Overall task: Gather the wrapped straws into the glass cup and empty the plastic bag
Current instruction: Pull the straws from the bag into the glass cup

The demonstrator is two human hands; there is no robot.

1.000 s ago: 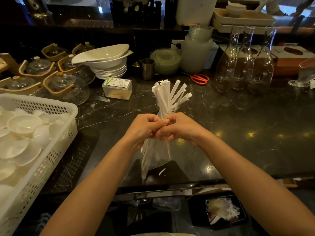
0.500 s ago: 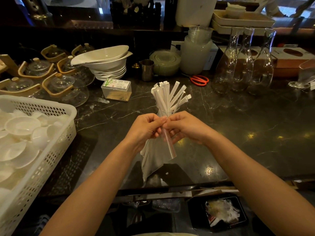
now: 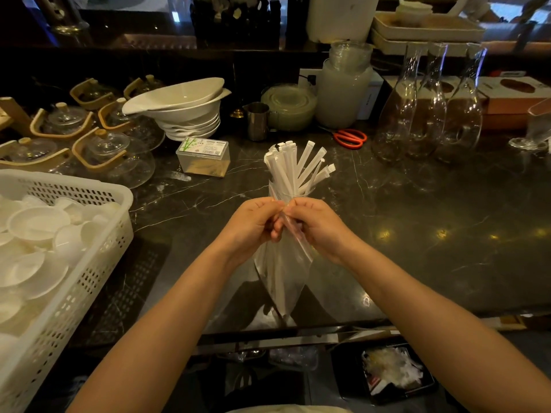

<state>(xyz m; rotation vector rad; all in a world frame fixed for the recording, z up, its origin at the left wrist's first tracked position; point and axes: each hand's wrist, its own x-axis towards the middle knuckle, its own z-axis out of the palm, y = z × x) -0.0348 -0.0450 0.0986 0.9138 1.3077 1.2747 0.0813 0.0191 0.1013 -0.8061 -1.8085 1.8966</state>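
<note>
A clear plastic bag (image 3: 281, 275) hangs over the dark marble counter (image 3: 417, 222), with a few white wrapped straws still inside it. My left hand (image 3: 252, 223) and my right hand (image 3: 316, 225) both pinch the bag's top edge, fingers touching, and a folded strip of the bag runs down under my right fingers. Just behind my hands stands the glass cup (image 3: 304, 190), mostly hidden, with several wrapped straws (image 3: 295, 165) fanning up out of it.
A white perforated basket (image 3: 98, 263) of small white dishes fills the left. Behind it are glass teapots (image 3: 104, 147), stacked white bowls (image 3: 185, 108) and a small clear box (image 3: 204, 156). Orange scissors (image 3: 350, 138) and three glass carafes (image 3: 432, 105) stand at the back right. A black bin (image 3: 393, 374) sits below the counter edge.
My hands have opened out slightly from a tight clasp and hold the bag's top a little higher. The bag's rim has unfolded under my right fingers. The cup and straws have not moved.
</note>
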